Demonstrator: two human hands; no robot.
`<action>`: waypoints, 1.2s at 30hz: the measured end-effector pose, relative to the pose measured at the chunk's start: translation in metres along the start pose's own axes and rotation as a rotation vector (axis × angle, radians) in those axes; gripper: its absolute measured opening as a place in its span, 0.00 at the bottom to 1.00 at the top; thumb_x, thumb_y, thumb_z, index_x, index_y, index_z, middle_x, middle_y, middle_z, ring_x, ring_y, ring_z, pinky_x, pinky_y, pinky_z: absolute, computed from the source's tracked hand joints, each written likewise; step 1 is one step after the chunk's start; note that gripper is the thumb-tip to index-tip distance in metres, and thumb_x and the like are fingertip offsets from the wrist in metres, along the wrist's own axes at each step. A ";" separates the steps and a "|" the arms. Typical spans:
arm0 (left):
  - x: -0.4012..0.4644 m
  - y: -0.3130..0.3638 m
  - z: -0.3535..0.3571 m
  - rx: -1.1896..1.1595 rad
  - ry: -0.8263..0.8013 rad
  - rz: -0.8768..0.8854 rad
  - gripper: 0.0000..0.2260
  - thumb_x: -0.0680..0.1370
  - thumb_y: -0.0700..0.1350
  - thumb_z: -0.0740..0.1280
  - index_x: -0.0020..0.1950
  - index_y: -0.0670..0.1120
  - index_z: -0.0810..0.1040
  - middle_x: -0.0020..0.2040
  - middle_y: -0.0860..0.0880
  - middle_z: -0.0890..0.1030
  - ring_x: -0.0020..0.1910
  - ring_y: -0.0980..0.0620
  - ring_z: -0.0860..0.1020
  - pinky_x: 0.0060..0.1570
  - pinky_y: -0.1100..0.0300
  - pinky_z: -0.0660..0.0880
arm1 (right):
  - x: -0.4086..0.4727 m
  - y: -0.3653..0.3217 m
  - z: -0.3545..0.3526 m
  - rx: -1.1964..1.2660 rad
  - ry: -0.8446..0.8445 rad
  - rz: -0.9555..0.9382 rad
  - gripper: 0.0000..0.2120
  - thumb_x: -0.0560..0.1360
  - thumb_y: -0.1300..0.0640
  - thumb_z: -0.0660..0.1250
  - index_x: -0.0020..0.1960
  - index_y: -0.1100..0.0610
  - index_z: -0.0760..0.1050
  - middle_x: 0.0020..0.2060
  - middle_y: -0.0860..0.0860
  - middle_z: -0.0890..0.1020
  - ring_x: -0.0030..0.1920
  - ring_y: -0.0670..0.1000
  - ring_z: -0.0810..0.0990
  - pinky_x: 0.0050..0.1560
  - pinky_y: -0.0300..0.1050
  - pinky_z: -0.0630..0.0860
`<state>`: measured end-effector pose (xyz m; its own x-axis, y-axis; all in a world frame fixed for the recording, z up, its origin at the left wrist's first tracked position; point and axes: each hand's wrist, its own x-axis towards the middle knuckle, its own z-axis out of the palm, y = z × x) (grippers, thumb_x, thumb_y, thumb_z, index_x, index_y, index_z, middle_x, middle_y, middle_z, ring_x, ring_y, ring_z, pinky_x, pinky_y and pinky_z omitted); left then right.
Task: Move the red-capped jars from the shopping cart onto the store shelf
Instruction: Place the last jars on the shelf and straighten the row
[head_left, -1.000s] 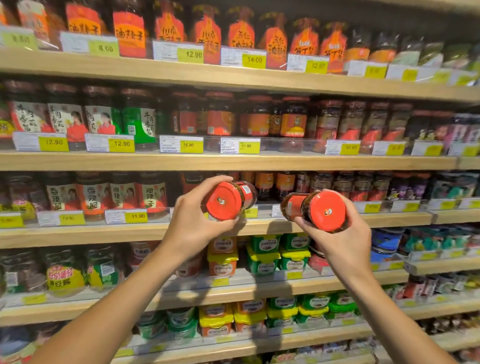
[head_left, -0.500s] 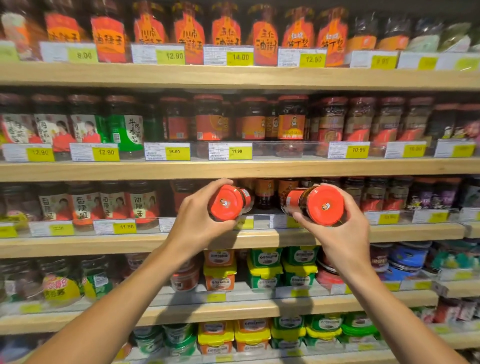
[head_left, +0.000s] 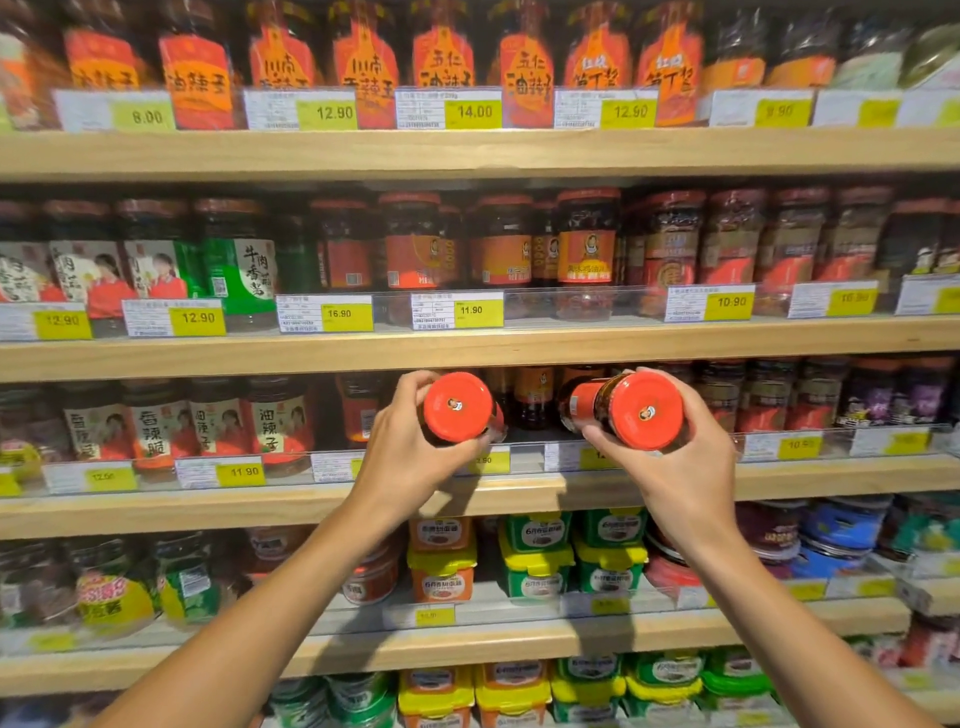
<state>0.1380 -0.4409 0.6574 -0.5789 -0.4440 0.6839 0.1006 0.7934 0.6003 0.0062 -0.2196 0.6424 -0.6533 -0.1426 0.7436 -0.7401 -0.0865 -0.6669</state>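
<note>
My left hand (head_left: 405, 457) grips a red-capped jar (head_left: 457, 408), held on its side with the cap facing me. My right hand (head_left: 680, 467) grips a second red-capped jar (head_left: 641, 410) the same way, its red label and dark contents showing on the left. Both jars hover at the front of the third wooden shelf (head_left: 519, 493), level with a gap in the row where darker jars (head_left: 530, 400) stand further back. The shopping cart is out of view.
A clear plastic rail with yellow price tags (head_left: 241, 473) runs along the shelf front. Rows of jars fill the shelf to the left (head_left: 275, 426) and right (head_left: 810, 400). Shelves above (head_left: 467, 343) and below (head_left: 467, 644) are packed with jars and tubs.
Both hands have carried their jars forward and slightly up towards the gap on the third shelf. The view has drawn closer to the shelves.
</note>
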 end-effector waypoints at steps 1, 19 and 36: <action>0.001 -0.001 0.002 -0.043 0.004 -0.056 0.39 0.60 0.62 0.80 0.64 0.49 0.68 0.57 0.54 0.81 0.57 0.54 0.79 0.55 0.61 0.75 | 0.001 0.001 0.000 -0.001 0.002 0.003 0.30 0.62 0.50 0.84 0.61 0.47 0.77 0.54 0.40 0.82 0.56 0.41 0.80 0.56 0.35 0.76; 0.034 -0.006 0.020 -0.202 0.129 -0.294 0.29 0.62 0.65 0.79 0.53 0.47 0.82 0.49 0.51 0.86 0.50 0.54 0.83 0.54 0.49 0.81 | 0.027 0.024 0.007 -0.047 0.001 0.111 0.34 0.60 0.48 0.85 0.63 0.49 0.75 0.55 0.44 0.81 0.53 0.44 0.80 0.50 0.30 0.72; 0.049 0.007 0.036 -0.072 0.004 -0.374 0.23 0.73 0.59 0.73 0.56 0.41 0.82 0.51 0.42 0.85 0.48 0.48 0.81 0.54 0.49 0.78 | 0.031 0.037 0.017 -0.087 -0.051 0.138 0.31 0.61 0.49 0.85 0.59 0.50 0.74 0.49 0.43 0.81 0.50 0.41 0.80 0.46 0.30 0.74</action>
<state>0.0813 -0.4419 0.6805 -0.5834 -0.6989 0.4137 -0.0606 0.5454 0.8360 -0.0386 -0.2438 0.6399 -0.7421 -0.1977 0.6404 -0.6566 0.0224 -0.7539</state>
